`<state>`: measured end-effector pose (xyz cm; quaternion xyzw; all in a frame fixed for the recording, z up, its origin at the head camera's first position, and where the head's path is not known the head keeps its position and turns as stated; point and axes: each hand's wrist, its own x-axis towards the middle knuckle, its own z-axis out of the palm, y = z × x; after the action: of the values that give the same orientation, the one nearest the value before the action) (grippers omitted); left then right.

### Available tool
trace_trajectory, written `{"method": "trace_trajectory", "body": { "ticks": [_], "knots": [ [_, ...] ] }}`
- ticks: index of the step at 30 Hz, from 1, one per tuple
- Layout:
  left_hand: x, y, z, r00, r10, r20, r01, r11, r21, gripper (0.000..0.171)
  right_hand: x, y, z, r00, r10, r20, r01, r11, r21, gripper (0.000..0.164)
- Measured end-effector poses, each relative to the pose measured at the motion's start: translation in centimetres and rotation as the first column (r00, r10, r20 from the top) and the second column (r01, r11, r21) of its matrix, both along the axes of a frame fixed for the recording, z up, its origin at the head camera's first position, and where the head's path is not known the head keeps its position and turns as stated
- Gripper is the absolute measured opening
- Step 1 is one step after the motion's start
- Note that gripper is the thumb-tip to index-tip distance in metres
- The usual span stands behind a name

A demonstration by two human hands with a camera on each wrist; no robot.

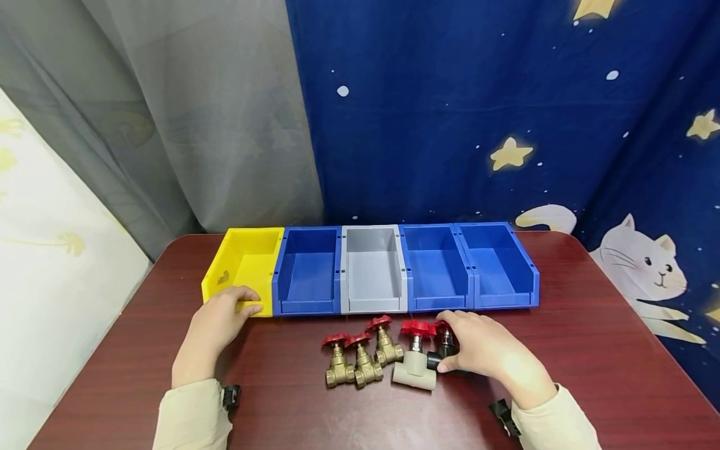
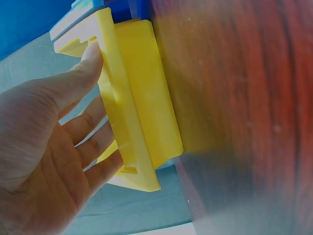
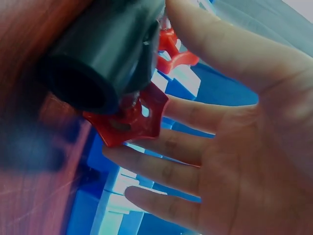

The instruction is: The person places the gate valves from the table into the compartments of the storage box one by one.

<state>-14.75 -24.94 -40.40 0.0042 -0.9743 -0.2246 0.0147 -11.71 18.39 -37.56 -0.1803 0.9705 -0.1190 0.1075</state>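
My left hand (image 1: 227,315) rests at the front lip of a yellow bin (image 1: 239,240). In the left wrist view the thumb touches the lip near one corner, and the other fingers reach loosely behind it, tips hidden. My right hand (image 1: 478,344) holds a black plastic valve (image 1: 447,344) with a red handwheel (image 3: 132,122), thumb by the pipe body, fingers around the wheel. Just left of it is a beige plastic valve (image 1: 415,370) with a red handwheel. Farther left are three brass valves: one (image 1: 339,369), a second (image 1: 367,369) and a third (image 1: 387,349), all red-wheeled.
Right of the yellow bin, in one row, stand a blue bin (image 1: 308,307), a grey bin (image 1: 374,305) and two more blue bins, one (image 1: 441,303) beside the other (image 1: 505,301). They sit on a dark red wooden table (image 1: 281,400). Grey and blue curtains (image 1: 416,125) hang behind.
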Motion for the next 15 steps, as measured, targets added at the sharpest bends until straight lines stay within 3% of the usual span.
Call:
{"method": "trace_trajectory", "body": {
  "ticks": [15],
  "knots": [
    [0.09, 0.21, 0.16, 1.0, -0.001, 0.006, 0.001, 1.0, 0.0, 0.028, 0.22, -1.02, -0.86, 1.0, 0.006, -0.012, -0.006, 0.998, 0.058, 0.092]
  ]
}}
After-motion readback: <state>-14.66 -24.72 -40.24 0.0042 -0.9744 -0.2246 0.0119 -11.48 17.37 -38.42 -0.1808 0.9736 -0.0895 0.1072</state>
